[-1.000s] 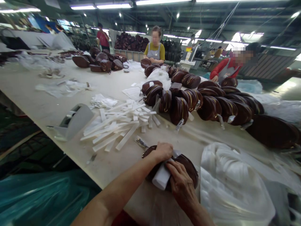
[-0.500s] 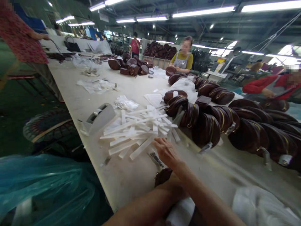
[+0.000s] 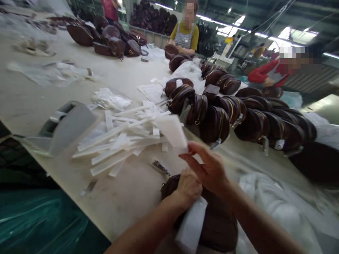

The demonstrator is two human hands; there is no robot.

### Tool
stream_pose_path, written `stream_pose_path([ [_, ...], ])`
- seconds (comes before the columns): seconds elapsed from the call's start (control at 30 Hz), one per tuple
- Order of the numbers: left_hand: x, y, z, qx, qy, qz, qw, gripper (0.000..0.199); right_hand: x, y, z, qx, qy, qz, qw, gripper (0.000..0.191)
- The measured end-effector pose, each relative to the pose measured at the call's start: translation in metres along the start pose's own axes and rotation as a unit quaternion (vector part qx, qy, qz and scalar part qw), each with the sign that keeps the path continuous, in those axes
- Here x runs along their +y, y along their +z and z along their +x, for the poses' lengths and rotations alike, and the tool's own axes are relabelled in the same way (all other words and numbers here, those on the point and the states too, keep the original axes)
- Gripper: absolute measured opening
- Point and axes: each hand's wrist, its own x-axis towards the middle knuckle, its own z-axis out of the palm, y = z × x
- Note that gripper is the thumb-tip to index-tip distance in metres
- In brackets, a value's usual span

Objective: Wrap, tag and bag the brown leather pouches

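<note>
A dark brown bag (image 3: pixel 217 225) lies at the table's near edge, below my hands. My right hand (image 3: pixel 209 165) pinches the end of a white strip (image 3: pixel 172 131) between thumb and fingers, holding it up over the table. My left hand (image 3: pixel 189 187) is closed at the bag's top, just beside my right hand; what its fingers grip is hidden. Below it a white sheet (image 3: pixel 192 224) hangs over the bag. A wrapped zipper pull (image 3: pixel 161 168) sticks out at the bag's left end. Left of my hands is a loose pile of white strips (image 3: pixel 116 144).
Rows of brown bags (image 3: pixel 214 123) run along the right. A tape dispenser (image 3: pixel 60 123) stands at the left, and more bags (image 3: pixel 108 38) are heaped farther back. White wrapping (image 3: pixel 275 204) lies at the near right. Two people sit across the table, another stands behind.
My right hand has lifted a white strip from the pile and drawn it back towards the bag. The view has shifted right and down, so my left hand and more of the bag now show.
</note>
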Motion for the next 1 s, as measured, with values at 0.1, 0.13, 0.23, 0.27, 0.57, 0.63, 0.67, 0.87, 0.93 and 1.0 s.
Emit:
stream_pose_path([
  [0.1,0.001,-0.002,0.002,-0.013,-0.067,-0.019,0.998,0.022,0.012,-0.068,-0.050,0.026,0.099,-0.056,0.993,0.016],
  [0.13,0.001,-0.003,0.003,-0.014,-0.081,-0.023,0.996,0.022,0.018,-0.084,-0.069,0.034,0.125,-0.070,0.989,0.016],
  [0.23,0.002,-0.009,0.008,-0.009,-0.124,-0.028,0.992,0.025,0.042,-0.106,-0.123,0.027,0.161,-0.089,0.983,0.018],
  [0.27,0.002,-0.010,0.011,-0.006,-0.141,-0.027,0.990,0.027,0.050,-0.105,-0.137,0.014,0.164,-0.089,0.982,0.020],
  [0.57,-0.002,-0.012,0.023,0.020,-0.224,-0.005,0.974,0.030,0.107,-0.081,-0.181,-0.133,0.209,-0.069,0.966,0.029],
  [0.63,-0.002,-0.010,0.022,0.030,-0.218,-0.003,0.976,0.028,0.111,-0.076,-0.181,-0.178,0.235,-0.035,0.955,0.030],
  [0.67,-0.001,-0.009,0.022,0.035,-0.214,-0.002,0.976,0.026,0.112,-0.072,-0.179,-0.201,0.245,-0.017,0.948,0.030],
  [0.87,0.004,-0.001,0.013,0.089,-0.152,0.047,0.983,0.017,0.117,-0.046,-0.151,-0.314,0.279,0.076,0.905,0.029],
  [0.93,0.005,0.001,0.010,0.127,-0.115,0.080,0.982,0.016,0.119,-0.043,-0.141,-0.333,0.292,0.124,0.888,0.028],
  [1.0,0.006,0.003,0.008,0.161,-0.086,0.102,0.978,0.015,0.120,-0.041,-0.131,-0.355,0.307,0.169,0.867,0.027],
])
